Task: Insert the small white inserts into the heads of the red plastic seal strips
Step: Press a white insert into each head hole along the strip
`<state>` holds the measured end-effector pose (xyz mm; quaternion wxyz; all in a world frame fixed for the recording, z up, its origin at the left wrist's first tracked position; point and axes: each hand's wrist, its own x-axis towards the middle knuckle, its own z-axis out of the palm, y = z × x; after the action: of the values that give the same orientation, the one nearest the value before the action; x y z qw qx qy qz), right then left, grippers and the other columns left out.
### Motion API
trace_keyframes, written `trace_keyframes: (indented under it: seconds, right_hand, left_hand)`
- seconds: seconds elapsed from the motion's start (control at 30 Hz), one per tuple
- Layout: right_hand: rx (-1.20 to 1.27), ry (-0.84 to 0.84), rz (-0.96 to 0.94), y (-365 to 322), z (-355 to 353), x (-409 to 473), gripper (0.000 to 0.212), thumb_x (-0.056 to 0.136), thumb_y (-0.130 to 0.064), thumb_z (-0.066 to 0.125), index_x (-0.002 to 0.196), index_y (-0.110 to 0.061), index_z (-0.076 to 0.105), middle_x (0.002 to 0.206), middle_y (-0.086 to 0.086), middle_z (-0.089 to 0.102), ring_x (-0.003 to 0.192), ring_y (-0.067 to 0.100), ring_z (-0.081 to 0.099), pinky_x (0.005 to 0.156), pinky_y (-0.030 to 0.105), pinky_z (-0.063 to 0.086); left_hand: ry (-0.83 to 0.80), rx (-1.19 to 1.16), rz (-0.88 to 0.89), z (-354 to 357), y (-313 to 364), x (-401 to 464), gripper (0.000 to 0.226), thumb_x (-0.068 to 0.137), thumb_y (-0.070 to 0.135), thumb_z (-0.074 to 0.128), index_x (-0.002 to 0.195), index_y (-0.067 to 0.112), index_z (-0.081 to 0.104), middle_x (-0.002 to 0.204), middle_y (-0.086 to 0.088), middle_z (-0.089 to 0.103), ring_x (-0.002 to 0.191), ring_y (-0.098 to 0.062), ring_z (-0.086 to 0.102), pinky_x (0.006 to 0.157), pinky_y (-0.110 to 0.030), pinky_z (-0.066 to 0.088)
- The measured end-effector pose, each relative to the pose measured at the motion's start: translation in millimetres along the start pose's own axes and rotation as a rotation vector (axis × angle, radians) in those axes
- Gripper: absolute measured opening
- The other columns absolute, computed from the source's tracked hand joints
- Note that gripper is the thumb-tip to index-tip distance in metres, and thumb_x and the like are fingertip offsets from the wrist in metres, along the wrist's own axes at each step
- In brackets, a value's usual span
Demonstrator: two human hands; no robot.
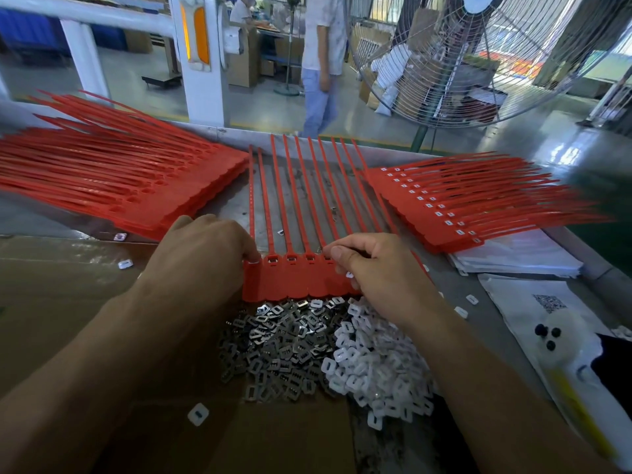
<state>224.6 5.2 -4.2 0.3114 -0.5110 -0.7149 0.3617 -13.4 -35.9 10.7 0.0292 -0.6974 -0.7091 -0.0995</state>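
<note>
Just beyond the white insert pile [379,364], red seal strip row [297,278] lies flat on counter [455,285]. Left hand [201,254] pinches its end head; right hand [372,265], fingers curled, presses the heads. Inserts look light, rigid, slippery: pinch edges.

red seal strips [301,200], white inserts [379,364], grey clips [280,347]

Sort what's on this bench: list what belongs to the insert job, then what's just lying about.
Job:
red strips under the hands
left hand
right hand
white inserts
unfilled stack
filled stack

Lying about:
metal clips
printed bags
paper stack
fan
</note>
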Motion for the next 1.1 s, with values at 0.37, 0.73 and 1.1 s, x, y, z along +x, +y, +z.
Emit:
trace_keyframes:
  seconds: [0.37,0.73,1.1]
  right_hand:
    - [-0.022,-0.001,-0.001,-1,1,0,0.015,0.102,-0.037,0.061,0.095,-0.04,0.074,0.077,-0.028,0.07,0.055,-0.002,0.059,0.05,0.01,0.043]
    - [-0.038,-0.02,0.033,-2,0,-2,0.016,0.103,-0.033,0.061,0.104,-0.032,0.077,0.071,-0.026,0.069,0.056,0.009,0.056,0.048,0.015,0.045]
    - [-0.049,-0.048,0.038,-2,2,-1,0.015,0.103,-0.031,0.061,0.106,-0.03,0.076,0.07,-0.022,0.07,0.056,0.011,0.054,0.047,0.018,0.044]
  left_hand:
    - [-0.028,0.007,0.053,-2,3,-3,0.033,0.088,0.018,0.062,0.106,0.044,0.074,0.11,0.012,0.066,0.113,-0.016,0.056,0.093,-0.033,0.037]
    - [-0.056,-0.016,0.057,-6,7,-6,0.035,0.086,0.015,0.061,0.105,0.04,0.075,0.106,0.009,0.065,0.107,-0.019,0.06,0.091,-0.034,0.047]
    - [-0.057,0.081,0.072,-6,16,-13,0.029,0.085,0.013,0.053,0.104,0.026,0.072,0.104,0.005,0.06,0.105,-0.019,0.055,0.095,-0.038,0.046]
